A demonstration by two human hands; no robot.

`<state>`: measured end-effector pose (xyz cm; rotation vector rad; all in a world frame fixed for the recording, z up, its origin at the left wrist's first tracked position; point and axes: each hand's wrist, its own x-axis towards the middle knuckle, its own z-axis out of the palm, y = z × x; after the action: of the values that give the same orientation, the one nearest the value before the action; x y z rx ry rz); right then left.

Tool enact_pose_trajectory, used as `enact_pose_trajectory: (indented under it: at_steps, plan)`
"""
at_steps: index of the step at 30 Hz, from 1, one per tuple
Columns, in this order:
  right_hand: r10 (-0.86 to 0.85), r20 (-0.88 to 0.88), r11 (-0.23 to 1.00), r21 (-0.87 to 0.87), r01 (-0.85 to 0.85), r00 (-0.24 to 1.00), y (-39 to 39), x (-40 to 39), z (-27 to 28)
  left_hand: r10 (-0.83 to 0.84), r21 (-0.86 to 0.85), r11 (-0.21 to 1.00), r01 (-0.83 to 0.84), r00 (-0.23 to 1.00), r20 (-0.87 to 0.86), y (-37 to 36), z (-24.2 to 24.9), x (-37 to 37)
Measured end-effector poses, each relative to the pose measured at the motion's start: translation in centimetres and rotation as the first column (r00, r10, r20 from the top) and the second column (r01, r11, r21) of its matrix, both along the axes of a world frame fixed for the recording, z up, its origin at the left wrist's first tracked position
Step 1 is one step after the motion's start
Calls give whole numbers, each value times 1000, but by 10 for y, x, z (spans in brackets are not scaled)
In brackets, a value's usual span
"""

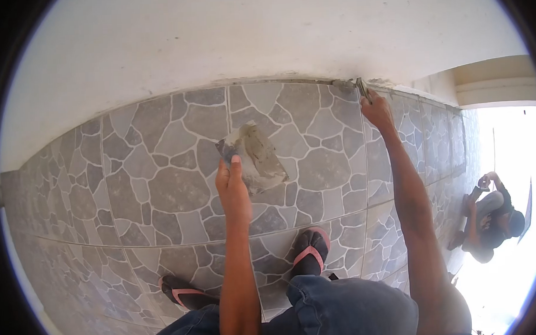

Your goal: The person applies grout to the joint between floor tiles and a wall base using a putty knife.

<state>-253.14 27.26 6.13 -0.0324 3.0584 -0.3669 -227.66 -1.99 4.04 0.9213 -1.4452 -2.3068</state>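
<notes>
My left hand [233,192] grips the edge of a flat mortar board [266,158], thumb on top. Wet grey mortar is smeared over the board, which is held above the tiled floor. My right hand [378,111] reaches far out to the right, closed around a small trowel [361,87]. Its blade is at the seam where the floor meets the white wall. A dab of grey mortar [343,83] lies along that seam, just left of the trowel. The fingers partly hide the trowel's handle.
Stone-patterned tiles [186,188] cover the floor up to the white wall [216,39]. My feet, in dark socks and pink-strapped sandals [311,254], are on the tiles. Another person [491,219] crouches at the far right, near a bright opening.
</notes>
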Motion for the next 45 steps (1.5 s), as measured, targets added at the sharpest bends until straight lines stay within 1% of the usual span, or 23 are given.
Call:
enact_pose_trajectory:
  at_steps: [2,5,6,9,12,15,16,18,19,20,22,23,24,26,27,29,31,32,34,37,40,43,45]
  plan:
    - [-30,-49,997,74,33,998,-6,2,-8,-13,6,1000,13,1000,-4,1,-2,-1]
    - [54,-110,994,96,-43,992,-3,3,-37,-11,11,1000,11,1000,-8,7,-1,-9]
    - [72,-115,996,62,-65,991,-4,7,-43,-24,22,999,24,1000,-13,8,1,-11]
    - [33,-192,991,134,-7,981,-9,7,-61,-54,50,997,55,998,-9,10,5,-12]
    - [85,-152,966,256,-44,985,-8,-2,-71,-78,35,996,78,997,7,12,0,-11]
    - [330,85,852,402,-335,940,19,-36,-57,-90,20,996,90,996,20,20,0,-10]
    - [324,301,832,361,-422,897,15,-53,-30,-82,26,996,82,997,8,23,1,-13]
    - [117,447,941,235,-242,887,0,-54,16,-81,61,995,83,996,-31,22,9,-20]
    - [21,536,973,185,-141,844,-4,-42,27,-91,100,990,95,995,-44,22,16,-18]
    - [78,396,972,175,-158,915,-2,-31,28,-90,143,985,99,994,-64,22,21,-20]
    - [163,276,983,42,-181,947,-10,4,36,-115,107,987,123,990,-76,18,21,-19]
    - [157,311,984,-134,-120,937,-19,25,43,-126,85,988,132,990,-69,14,20,-16]
    - [152,353,953,-300,-43,923,-29,48,54,-102,41,994,103,994,-38,11,18,-14]
    - [302,242,903,-383,-195,922,-52,93,71,-65,-44,997,65,998,12,8,17,-17]
    - [361,218,876,-411,-250,907,-67,116,87,-49,-87,995,50,999,12,7,14,-18]
    - [508,171,804,-446,-394,844,-88,147,106,-32,-171,985,30,999,-5,6,13,-21]
    - [599,-60,720,-397,-570,799,-98,162,96,-70,-255,964,82,996,55,7,21,-24]
    - [605,-97,715,-371,-593,790,-103,166,96,-85,-293,950,107,993,86,9,24,-25]
    - [622,-172,700,-314,-641,764,-110,167,95,-81,-362,926,104,994,78,17,26,-31]
    - [636,-130,718,-260,-645,760,-116,172,89,-73,-417,903,103,993,87,26,29,-35]
    - [677,-78,697,-250,-672,731,-115,173,86,-48,-457,886,84,995,90,27,30,-37]
    - [691,20,691,-312,-652,723,-111,174,82,-44,-503,859,94,993,110,31,31,-36]
    - [721,9,651,-350,-673,693,-107,172,79,-51,-522,845,117,989,139,31,31,-36]
